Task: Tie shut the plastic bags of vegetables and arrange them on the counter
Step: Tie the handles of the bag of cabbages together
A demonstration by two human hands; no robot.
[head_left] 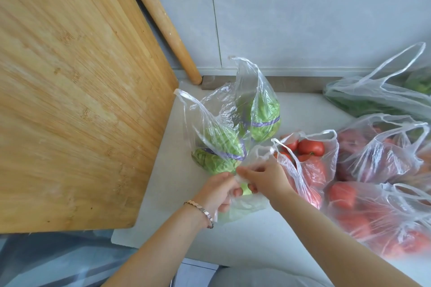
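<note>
A clear plastic bag of green lettuce heads (235, 128) lies on the pale counter (251, 235) near the wall, its two handles sticking up loose. My left hand (219, 191) and my right hand (263, 177) meet at the bag's near end, both pinching bunched plastic between the fingers. A bracelet sits on my left wrist. Just right of my hands lies an open bag of red tomatoes (310, 158).
A large wooden cutting board (77, 91) leans at the left, with a wooden rolling pin (161, 18) behind it against the tiled wall. More clear bags sit at the right: red produce (377, 212), purple-red vegetables (382, 156), and leafy greens (373, 98).
</note>
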